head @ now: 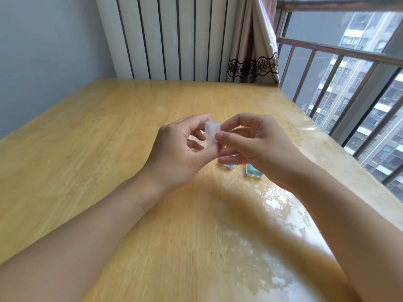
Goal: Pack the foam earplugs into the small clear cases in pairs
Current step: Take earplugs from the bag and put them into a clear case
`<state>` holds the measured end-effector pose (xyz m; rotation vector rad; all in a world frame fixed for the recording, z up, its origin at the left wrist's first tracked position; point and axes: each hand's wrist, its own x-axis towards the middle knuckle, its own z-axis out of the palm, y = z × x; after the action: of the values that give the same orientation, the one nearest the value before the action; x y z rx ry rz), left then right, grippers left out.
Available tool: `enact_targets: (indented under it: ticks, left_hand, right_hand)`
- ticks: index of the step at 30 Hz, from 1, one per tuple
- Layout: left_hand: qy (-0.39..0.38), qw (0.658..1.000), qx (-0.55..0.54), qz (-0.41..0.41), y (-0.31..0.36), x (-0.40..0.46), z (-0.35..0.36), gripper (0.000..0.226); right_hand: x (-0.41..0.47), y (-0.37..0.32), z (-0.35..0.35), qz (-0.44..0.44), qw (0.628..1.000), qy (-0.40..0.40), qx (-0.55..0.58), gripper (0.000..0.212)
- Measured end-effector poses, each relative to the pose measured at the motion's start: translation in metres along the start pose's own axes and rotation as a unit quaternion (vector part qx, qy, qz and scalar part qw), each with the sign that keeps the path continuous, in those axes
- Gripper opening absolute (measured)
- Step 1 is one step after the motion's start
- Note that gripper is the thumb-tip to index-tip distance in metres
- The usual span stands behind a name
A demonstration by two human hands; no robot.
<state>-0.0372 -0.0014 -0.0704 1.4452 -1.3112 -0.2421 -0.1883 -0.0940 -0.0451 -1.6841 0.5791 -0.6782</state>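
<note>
Fingers [197, 125] of the left hand [178, 155] pinch a small clear case [211, 133] upright above the surface [109, 127], thumb below and forefinger on top, steadying it for the other hand. Right hand [250, 144] fingers curl against the case's near edge, apparently working its lid. Two further cases, one with blue contents [229, 165] and one with green contents [251, 171], lie beneath the right hand, probably already packed. Loose earplugs cannot be made out.

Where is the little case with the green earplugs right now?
The green-filled case lies on the table, right of centre, mostly hidden under the right hand.
</note>
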Motion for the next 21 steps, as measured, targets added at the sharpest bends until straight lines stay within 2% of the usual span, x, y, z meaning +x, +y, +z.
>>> enact_targets:
  ticks: [4,8,12,17,19,21]
  left_hand:
    - [-0.005,1.0,-0.016,0.009,0.006,-0.001,-0.001,0.055]
    - [-0.027,0.999,-0.043,-0.014,0.006,-0.003,-0.001,0.054]
    - [-0.026,0.999,-0.025,-0.015,0.007,-0.005,0.002,0.054]
    - [-0.038,0.999,0.011,0.006,0.009,-0.009,0.005,0.037]
    - [-0.007,1.0,0.028,0.011,0.006,-0.007,0.003,0.033]
    - [0.032,0.999,0.032,0.002,0.006,-0.003,0.0,0.033]
  right_hand:
    - [-0.005,-0.004,0.001,-0.057,0.989,0.037,-0.132,0.025]
    - [-0.007,-0.002,0.007,-0.122,0.956,0.07,-0.257,0.027]
    - [-0.005,0.001,0.011,-0.127,0.953,0.071,-0.267,0.031]
    - [-0.004,0.006,0.015,-0.127,0.948,0.09,-0.277,0.021]
    - [-0.005,0.006,0.014,-0.148,0.938,0.114,-0.293,0.025]
    - [-0.004,0.004,0.011,-0.144,0.953,0.107,-0.245,0.03]
